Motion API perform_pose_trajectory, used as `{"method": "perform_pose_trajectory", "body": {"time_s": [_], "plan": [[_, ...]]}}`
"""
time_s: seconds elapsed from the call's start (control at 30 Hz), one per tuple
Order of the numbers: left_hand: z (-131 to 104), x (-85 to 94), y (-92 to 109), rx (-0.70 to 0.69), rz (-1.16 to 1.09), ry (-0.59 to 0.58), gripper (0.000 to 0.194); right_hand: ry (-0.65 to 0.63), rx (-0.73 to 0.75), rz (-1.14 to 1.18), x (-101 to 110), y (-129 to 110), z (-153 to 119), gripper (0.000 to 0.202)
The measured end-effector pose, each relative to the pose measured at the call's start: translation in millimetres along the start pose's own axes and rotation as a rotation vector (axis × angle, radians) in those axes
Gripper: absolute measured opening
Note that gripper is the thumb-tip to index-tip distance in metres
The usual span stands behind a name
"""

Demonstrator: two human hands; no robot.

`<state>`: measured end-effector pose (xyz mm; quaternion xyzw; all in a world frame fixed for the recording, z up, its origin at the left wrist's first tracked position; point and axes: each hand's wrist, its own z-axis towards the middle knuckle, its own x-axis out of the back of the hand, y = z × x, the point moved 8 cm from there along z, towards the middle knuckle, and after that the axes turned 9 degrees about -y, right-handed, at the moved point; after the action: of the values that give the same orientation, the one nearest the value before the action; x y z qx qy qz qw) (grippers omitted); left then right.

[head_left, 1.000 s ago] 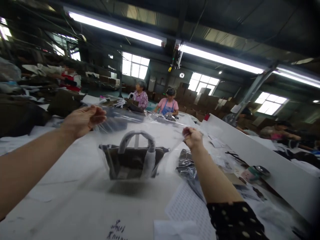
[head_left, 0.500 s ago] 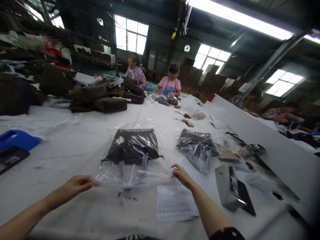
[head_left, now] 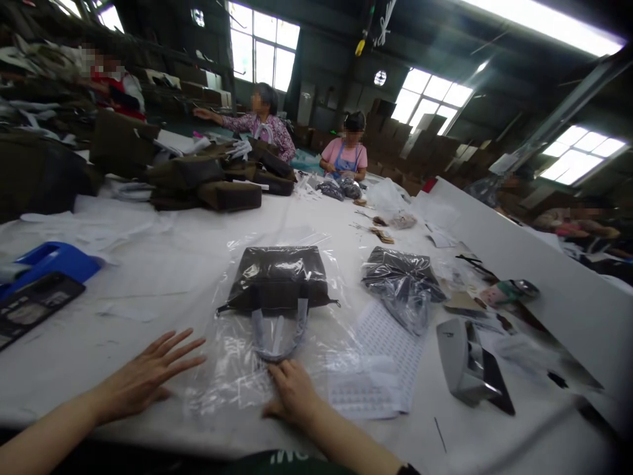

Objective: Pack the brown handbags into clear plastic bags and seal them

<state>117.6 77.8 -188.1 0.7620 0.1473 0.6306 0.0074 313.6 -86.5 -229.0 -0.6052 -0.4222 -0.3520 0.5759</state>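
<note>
A dark handbag (head_left: 277, 270) lies inside a large clear plastic bag (head_left: 227, 376) in front of me. Its two handles, covered in pale wrap, form a loop (head_left: 257, 330) that points toward me under the plastic. My left hand (head_left: 153, 369) is open beside the left edge of the plastic, fingers spread over the white table. Resting on the plastic at the near end of the handle loop is my right hand (head_left: 294, 392). Its thumb stands apart from the fingers, and I see nothing gripped between them.
A second plastic-wrapped dark bag (head_left: 403, 274) and printed sheets (head_left: 386, 343) lie to the right, near a grey device (head_left: 465, 363). At left are a blue tape dispenser (head_left: 54, 264) and a phone (head_left: 39, 307). Dark bags (head_left: 230, 196) are piled behind. Co-workers (head_left: 346, 155) sit across the table.
My right hand has left the plastic bag's right side and moved left to the handles. My left hand has let go of the left corner and spread its fingers. The plastic now lies flatter, nearer me.
</note>
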Motion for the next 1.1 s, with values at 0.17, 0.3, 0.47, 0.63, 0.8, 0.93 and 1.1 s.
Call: {"method": "perform_pose_trajectory", "body": {"time_s": [0.17, 0.3, 0.47, 0.63, 0.8, 0.93, 1.1], "plan": [[13.1, 14.3, -8.1, -0.015, -0.017, 0.099, 0.068, -0.007, -0.066, -0.032, 4.4, 5.2, -3.5, 0.04], [36.0, 9.2, 8.7, -0.207, -0.171, 0.056, 0.041, 0.041, -0.053, 0.016, 3.1, -1.0, -7.7, 0.08], [51.0, 11.6, -25.9, 0.02, -0.608, 0.282, 0.025, 0.07, -0.126, 0.051, 3.0, 5.4, -5.8, 0.057], [47.2, 48.5, -39.3, 0.218, -0.749, 0.552, 0.037, 0.045, -0.339, 0.458, 5.6, 21.0, 2.7, 0.022], [81.9, 105.4, -0.1, 0.271, -0.422, 0.648, 0.033, -0.171, -0.62, 1.158, -37.1, 10.6, -10.2, 0.021], [122.4, 107.1, 26.6, 0.274, -0.052, 0.631, 0.026, -0.163, -0.749, 1.22, -63.7, 7.6, -20.4, 0.024], [140.4, 72.8, 52.4, 0.374, -0.031, 0.705, 0.02, -0.165, -0.838, 1.184, -87.5, 10.2, -13.5, 0.026]]}}
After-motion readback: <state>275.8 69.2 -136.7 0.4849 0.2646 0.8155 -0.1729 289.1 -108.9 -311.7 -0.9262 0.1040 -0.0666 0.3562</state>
